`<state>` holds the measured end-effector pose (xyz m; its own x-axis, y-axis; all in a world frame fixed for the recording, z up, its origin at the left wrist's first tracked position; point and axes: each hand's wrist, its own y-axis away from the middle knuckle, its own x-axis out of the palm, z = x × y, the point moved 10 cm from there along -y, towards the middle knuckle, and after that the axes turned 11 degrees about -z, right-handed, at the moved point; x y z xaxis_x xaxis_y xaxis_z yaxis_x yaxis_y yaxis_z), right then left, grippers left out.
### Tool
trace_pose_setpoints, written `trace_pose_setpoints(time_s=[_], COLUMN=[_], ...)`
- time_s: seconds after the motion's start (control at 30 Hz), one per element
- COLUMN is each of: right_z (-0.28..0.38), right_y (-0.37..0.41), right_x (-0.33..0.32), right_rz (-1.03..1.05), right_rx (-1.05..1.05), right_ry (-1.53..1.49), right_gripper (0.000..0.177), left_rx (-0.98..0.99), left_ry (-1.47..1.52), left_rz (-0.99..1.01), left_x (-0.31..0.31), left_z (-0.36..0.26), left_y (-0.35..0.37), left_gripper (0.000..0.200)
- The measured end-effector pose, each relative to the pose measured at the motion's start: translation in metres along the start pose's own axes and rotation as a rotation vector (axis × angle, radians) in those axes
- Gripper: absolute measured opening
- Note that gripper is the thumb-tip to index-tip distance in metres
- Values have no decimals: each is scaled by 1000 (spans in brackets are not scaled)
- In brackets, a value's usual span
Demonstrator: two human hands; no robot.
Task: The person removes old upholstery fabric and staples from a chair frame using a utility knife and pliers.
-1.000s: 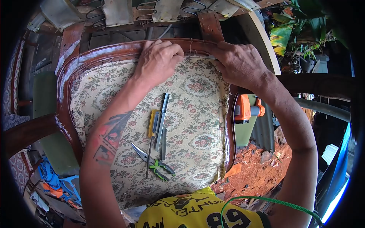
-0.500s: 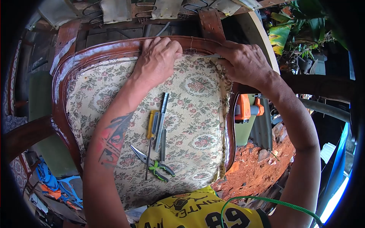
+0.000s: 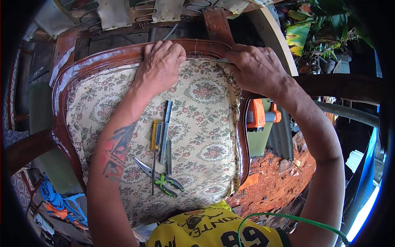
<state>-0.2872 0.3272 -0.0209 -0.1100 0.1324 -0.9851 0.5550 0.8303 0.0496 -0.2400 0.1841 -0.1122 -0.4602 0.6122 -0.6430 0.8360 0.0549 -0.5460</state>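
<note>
A brown wooden chair frame surrounds a floral fabric panel. My left hand is closed over the frame's top rail, its fingers curled at the inner edge. At the upper right corner, my right hand is closed with its fingers pressed together where fabric meets wood. A thin grey sliver shows beside those fingertips; what they hold is mostly hidden. On the fabric lie a yellow-handled screwdriver, a long grey metal strip, a shorter strip and green-and-black pliers.
An orange-and-black tool rests right of the frame on a green surface. Behind the top rail are metal springs and webbing straps. A green cord crosses in front of my yellow shirt. Leafy plants stand at upper right.
The view has shifted slightly, so the chair and tools appear a little farther left. Both hands keep nearly the same places on the frame.
</note>
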Motion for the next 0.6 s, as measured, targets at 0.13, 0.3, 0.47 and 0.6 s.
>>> trace_pose_setpoints(time_s=[0.13,0.3,0.47,0.6], right_z=[0,-18,-18,-2], right_y=[4,12,8,15], right_x=[-5,0,-1,-4], right_rz=[-29,23,58,15], right_rx=[18,46,66,-18], right_ry=[-10,13,16,63], right_gripper=[29,36,25,19], left_rx=[-5,-22,-109,-189], left_ry=[-7,-4,59,486], left_rz=[-4,0,52,206], left_x=[1,0,1,31], left_z=[3,4,4,-7], left_y=[1,2,-13,-52], left_gripper=[3,4,7,19])
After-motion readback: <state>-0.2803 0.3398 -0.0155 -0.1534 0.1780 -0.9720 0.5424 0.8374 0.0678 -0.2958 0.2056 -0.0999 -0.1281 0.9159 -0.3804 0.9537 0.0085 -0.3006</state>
